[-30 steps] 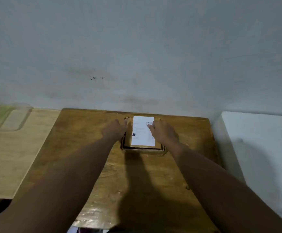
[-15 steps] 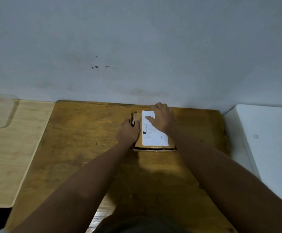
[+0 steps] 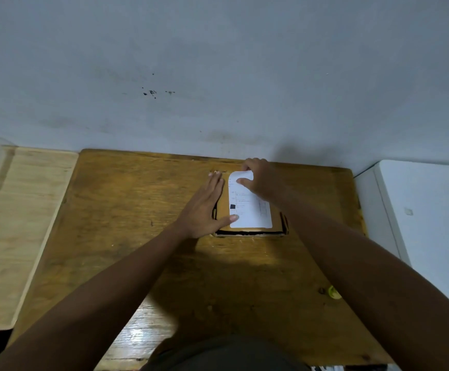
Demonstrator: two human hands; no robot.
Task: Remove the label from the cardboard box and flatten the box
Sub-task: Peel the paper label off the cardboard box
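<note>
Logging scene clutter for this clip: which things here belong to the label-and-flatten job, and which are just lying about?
Job in hand:
cardboard box, on the wooden table
white label, far end under the right hand
left hand, pressed flat on the box

Lying about:
light wooden board
white surface
small yellow scrap

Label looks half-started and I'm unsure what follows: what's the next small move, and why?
Probably peel toward the body: the right hand pinches the white paper label's lifted far edge, while the left hand lies flat, steadying the brown cardboard box.
</note>
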